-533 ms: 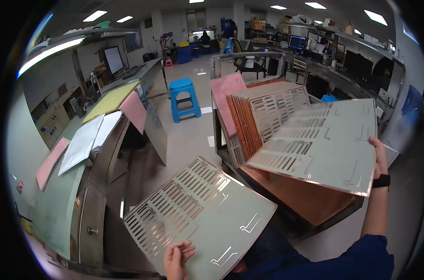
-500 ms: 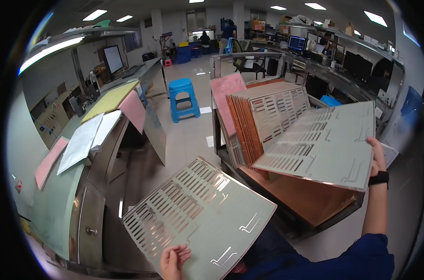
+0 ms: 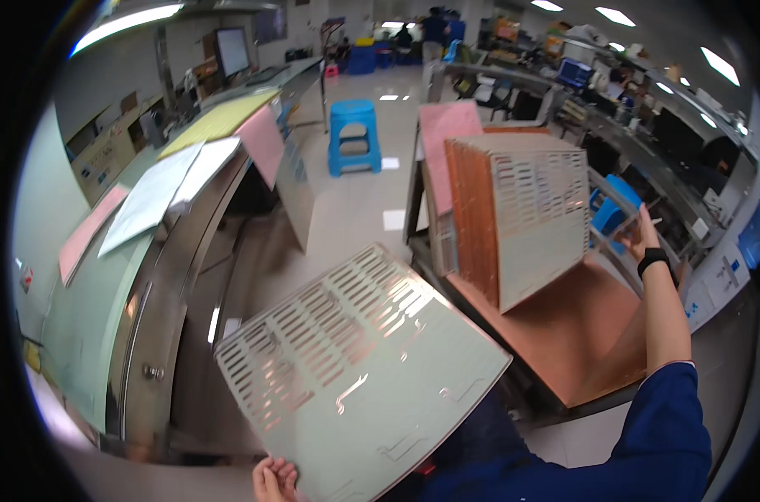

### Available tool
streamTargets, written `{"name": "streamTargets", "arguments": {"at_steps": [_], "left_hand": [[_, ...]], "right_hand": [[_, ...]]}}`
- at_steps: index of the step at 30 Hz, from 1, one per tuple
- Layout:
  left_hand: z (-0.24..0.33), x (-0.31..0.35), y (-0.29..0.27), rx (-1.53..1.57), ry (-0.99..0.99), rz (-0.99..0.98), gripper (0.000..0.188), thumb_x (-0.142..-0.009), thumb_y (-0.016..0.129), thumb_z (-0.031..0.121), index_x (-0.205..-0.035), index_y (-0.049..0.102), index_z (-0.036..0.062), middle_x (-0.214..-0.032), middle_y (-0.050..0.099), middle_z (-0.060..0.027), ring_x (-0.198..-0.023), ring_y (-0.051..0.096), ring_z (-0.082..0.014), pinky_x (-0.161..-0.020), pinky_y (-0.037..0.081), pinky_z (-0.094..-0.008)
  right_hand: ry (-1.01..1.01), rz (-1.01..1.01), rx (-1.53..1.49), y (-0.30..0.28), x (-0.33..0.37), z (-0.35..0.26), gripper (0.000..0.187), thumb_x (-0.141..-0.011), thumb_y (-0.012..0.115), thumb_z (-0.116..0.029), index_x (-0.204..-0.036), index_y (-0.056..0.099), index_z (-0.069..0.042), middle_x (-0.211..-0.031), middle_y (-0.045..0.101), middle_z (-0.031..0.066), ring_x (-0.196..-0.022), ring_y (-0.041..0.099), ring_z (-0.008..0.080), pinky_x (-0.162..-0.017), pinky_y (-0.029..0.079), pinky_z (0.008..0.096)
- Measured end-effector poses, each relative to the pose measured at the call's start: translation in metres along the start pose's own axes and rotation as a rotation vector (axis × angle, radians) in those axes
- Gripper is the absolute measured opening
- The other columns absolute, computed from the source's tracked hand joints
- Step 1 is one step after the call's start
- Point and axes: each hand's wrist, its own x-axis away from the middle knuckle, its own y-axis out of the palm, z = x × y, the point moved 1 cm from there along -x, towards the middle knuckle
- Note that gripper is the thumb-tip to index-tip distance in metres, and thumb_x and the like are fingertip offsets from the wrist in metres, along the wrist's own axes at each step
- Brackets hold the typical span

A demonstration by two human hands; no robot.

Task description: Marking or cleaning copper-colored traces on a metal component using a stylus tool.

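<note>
A pale grey-green circuit board panel [image 3: 371, 402] with rows of copper-coloured slots slopes in front of me. My left hand [image 3: 275, 479] is at its lower left edge, with curled fingers closed on that edge. My right hand [image 3: 643, 234] is raised to the right of a stand, its fingers stretched out and nothing seen in them; a dark band circles the wrist. Beside it, a thick stack of similar panels [image 3: 540, 213] with coppery edges leans back on the stand. A copper-brown board [image 3: 555, 335] forms the stand's base, and a pink sheet [image 3: 448, 138] lies behind the stack.
To the left runs a workbench [image 3: 87, 335] with white sheets [image 3: 150, 197], a yellow ridged sheet [image 3: 217, 125] and pink sheets [image 3: 261, 144]. A blue stool [image 3: 355, 138] stands on the floor ahead. Another blue stool [image 3: 614, 201] is beyond the stand. People are in the far background.
The panel my right hand held has swung back onto the stack, and that hand has let go. My left hand has shifted from over the front panel to its lower left edge.
</note>
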Motion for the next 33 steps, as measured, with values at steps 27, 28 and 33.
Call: {"name": "streamTargets", "arguments": {"at_steps": [27, 28, 33], "left_hand": [[-0.063, 0.010, -0.017, -0.477, -0.003, 0.343, 0.016, -0.097, 0.054, 0.014, -0.107, 0.053, 0.0005, -0.076, 0.053, 0.0027, -0.068, 0.045, -0.0045, -0.063, 0.038, -0.0210], [-0.062, 0.010, -0.015, -0.479, -0.009, 0.348, 0.016, -0.097, 0.054, 0.014, -0.107, 0.053, 0.0005, -0.076, 0.053, 0.0027, -0.068, 0.045, -0.0045, -0.063, 0.038, -0.0210], [-0.061, 0.011, -0.015, -0.472, -0.012, 0.334, 0.017, -0.098, 0.053, 0.014, -0.108, 0.052, 0.0009, -0.076, 0.054, 0.0024, -0.069, 0.045, -0.0044, -0.064, 0.038, -0.0209]], "right_hand": [[-0.109, -1.433, 0.563, 0.224, 0.371, 0.236, 0.012, -0.084, 0.067, -0.015, -0.086, 0.061, -0.005, -0.075, 0.065, 0.0055, -0.068, 0.063, 0.0137, -0.064, 0.049, 0.0261], [-0.181, -1.442, 0.568, 0.224, 0.373, 0.243, 0.012, -0.083, 0.068, -0.014, -0.086, 0.062, -0.004, -0.077, 0.065, 0.0057, -0.068, 0.062, 0.0138, -0.063, 0.048, 0.0261], [-0.336, -1.417, 0.589, 0.230, 0.380, 0.248, 0.012, -0.081, 0.070, -0.013, -0.081, 0.062, -0.005, -0.076, 0.066, 0.0061, -0.065, 0.061, 0.0150, -0.060, 0.047, 0.0267]]}}
